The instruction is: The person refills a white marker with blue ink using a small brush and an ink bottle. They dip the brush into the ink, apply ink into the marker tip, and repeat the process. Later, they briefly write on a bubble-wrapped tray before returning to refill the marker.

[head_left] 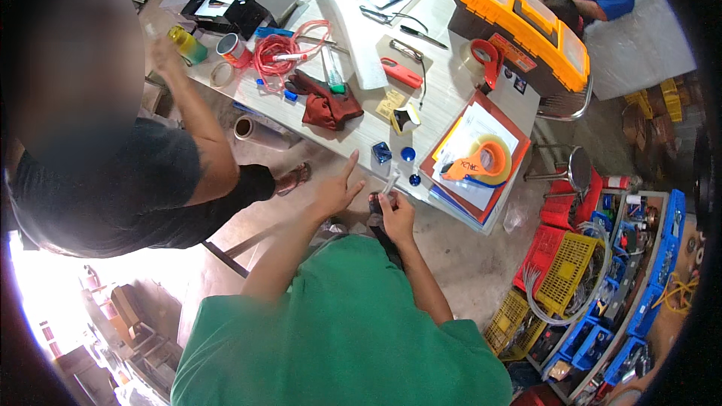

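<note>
White table (353, 135) carried an orange toolbox (526, 22) at its far right corner and an orange tape dispenser (481, 162) on papers, while your left hand (335, 192) hovered fingers spread and your right hand (395, 214) gripped a small dark part (376, 201) at the near edge.

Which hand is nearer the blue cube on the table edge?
Left. The left hand reaches up with fingers spread, just below-left of the blue cube. The right hand sits lower, gripping a small dark object, farther from it.
</note>
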Demonstrator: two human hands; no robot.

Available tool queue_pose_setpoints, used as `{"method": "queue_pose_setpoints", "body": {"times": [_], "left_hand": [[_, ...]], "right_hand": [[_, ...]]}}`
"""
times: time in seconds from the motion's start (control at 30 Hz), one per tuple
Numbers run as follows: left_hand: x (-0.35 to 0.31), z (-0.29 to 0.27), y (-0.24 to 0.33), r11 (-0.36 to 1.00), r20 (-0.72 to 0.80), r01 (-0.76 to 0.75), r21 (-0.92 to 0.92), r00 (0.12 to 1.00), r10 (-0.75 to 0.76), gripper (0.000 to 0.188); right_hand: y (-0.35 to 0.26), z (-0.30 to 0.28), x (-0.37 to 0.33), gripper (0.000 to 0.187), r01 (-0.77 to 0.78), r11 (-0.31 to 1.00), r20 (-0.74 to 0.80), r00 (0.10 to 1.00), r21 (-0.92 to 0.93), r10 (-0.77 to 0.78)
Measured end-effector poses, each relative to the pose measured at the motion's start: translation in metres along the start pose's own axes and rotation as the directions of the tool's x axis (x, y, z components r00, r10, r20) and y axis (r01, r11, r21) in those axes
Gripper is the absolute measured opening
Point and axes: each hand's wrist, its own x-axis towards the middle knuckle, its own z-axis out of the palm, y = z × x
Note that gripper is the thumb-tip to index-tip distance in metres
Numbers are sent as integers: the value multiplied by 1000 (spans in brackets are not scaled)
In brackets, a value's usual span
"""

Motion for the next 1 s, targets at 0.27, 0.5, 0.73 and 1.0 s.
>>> {"method": "queue_pose_setpoints", "body": {"times": [0.27,0.5,0.73,1.0], "left_hand": [[-1,-4,5,999,71,42,14,997,-42,91],[-2,-11,8,997,97,69,39,993,-73,88],[-5,-6,10,998,2,-18,-58,1000,18,88],[-8,-16,16,995,114,87,-40,990,-82,88]], "right_hand": [[-4,-3,2,27,-34,996,-6,999,-79,34],[-1,-1,3,29,39,995,32,999,91,-42],[7,-1,9,31,110,993,31,993,38,-111],[-6,-3,3,28,44,996,44,998,76,-47]]}}
